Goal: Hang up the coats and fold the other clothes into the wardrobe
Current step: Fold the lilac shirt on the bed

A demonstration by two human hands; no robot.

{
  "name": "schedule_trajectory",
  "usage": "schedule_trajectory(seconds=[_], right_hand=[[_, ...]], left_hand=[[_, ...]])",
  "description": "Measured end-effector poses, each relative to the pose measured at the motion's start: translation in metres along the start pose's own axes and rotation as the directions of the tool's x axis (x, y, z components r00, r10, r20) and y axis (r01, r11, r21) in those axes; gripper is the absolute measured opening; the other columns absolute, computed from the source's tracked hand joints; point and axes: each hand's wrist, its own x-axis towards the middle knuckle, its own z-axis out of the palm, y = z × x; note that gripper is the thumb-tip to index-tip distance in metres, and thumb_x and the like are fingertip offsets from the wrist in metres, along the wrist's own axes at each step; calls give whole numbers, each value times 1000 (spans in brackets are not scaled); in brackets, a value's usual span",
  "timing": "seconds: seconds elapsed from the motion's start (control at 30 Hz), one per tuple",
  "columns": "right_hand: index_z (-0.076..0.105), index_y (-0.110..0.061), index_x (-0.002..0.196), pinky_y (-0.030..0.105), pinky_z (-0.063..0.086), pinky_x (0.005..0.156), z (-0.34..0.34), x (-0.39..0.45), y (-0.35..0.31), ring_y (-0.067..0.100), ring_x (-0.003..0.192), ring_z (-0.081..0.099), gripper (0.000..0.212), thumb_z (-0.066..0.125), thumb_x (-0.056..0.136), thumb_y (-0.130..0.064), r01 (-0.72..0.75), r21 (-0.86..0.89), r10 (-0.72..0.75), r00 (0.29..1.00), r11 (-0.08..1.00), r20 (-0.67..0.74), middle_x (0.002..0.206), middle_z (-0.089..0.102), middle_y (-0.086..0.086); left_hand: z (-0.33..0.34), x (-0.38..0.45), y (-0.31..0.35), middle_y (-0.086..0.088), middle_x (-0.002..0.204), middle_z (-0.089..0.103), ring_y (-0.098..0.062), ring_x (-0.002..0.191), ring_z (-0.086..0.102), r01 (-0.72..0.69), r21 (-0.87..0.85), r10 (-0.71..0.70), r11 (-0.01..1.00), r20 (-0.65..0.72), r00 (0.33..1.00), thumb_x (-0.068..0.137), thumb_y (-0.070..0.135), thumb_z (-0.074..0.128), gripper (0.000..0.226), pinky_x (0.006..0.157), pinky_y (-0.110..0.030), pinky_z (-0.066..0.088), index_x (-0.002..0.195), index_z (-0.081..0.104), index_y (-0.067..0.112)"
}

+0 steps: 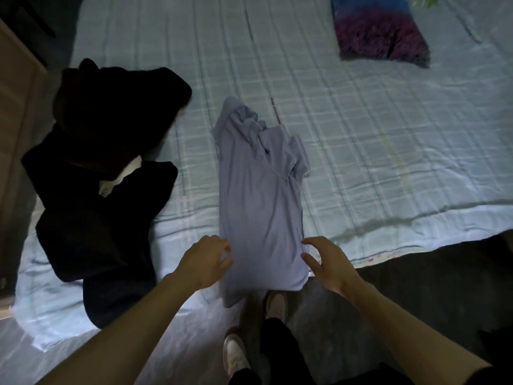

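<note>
A pale lilac shirt [259, 207] lies lengthwise on the bed [374, 129], folded into a long narrow strip that runs from the near edge of the mattress away from the person, with its sleeves and collar end bunched in loose folds at the far end. The near end of the strip hangs slightly over the bed's edge, above the person's shoes [236, 354] on the dim floor. The left hand [206, 261] sits at the left side of the shirt's near end, fingers loosely spread and their tips touching or just at the fabric's edge (the blur there hides which). The right hand [326, 263] mirrors it on the right side, its grip open too, fingers splayed and slightly bent, fingertips at the shirt's right edge with nothing pinched between them. Left of the shirt, and apart from it, a heap of black clothes [102, 176] sprawls across the bed's left portion, too dark to separate into single garments; a small white label [107, 188] shows in its middle. The bed wears a light blue checked sheet, creased near the front edge. At the far right of the bed lies a pillow [379, 30] in blue and purple. A pale wooden piece of furniture [14, 112] stands along the left edge of the view.
</note>
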Motion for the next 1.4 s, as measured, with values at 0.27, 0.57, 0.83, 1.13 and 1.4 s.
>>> schedule_trajectory(seconds=[0.27,0.57,0.83,1.13,1.4], right_hand=[[55,-13,135,22,36,106,-38,112,-14,18,125,53,39,56,100,-30,34,119,-26,997,992,-69,136,56,3],[65,-8,117,10,35,83,-70,241,16,22,100,61,23,62,95,-12,-29,159,49,990,987,-129,112,66,9],[57,-12,131,21,41,90,-38,347,34,18,106,59,36,60,96,-19,-127,227,173,966,966,-194,122,61,5],[58,-10,105,40,54,76,-25,419,25,19,83,62,31,74,81,-23,-249,336,350,893,908,-284,93,65,5],[51,-15,70,13,37,49,-52,387,63,6,52,43,29,79,77,-19,-189,351,352,798,917,-489,61,53,2]], left_hand=[[-53,110,10,-1,120,58,-22,112,53,43,-44,-44,998,-30,999,96,40,58,35,95,-37,46,123,59,20],[-72,225,0,-3,126,56,-20,117,48,128,-109,-136,986,-62,989,98,38,54,39,95,-35,46,131,55,18],[-63,332,-35,-8,136,53,-28,125,46,-16,-60,0,998,-263,965,100,30,50,40,103,-41,42,135,53,10],[-45,400,-54,-12,161,28,-32,148,26,-47,205,104,978,-279,955,98,34,54,64,120,-49,26,154,33,12],[-38,394,-48,-23,147,47,-42,133,46,-31,174,89,984,-339,937,91,25,64,57,110,-55,37,141,50,1]])
